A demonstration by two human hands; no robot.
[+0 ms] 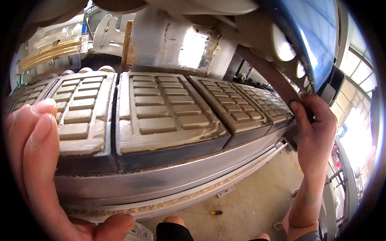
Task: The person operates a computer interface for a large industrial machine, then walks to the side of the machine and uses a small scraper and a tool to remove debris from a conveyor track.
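A row of dark trays [173, 154] runs from left to right in front of me, filled with a beige material moulded in raised rectangular blocks [159, 125]. My left hand [44, 160] is close to the camera at the left, in front of a tray; its fingers are extended and nothing shows in it. Whether it touches the tray I cannot tell. On the right, my right hand [317, 120] has its thumb and fingers closed around the near end of a flat, dark reddish-brown strip [269, 72]. The strip slants up and away under a blue housing.
A metal rail [169, 184] with crumbs along its ledge carries the trays. Behind them stands a stained metal plate [173, 48]. A glossy blue cover [309, 36] hangs at the upper right. A screwdriver [217, 212] lies on the floor [257, 193].
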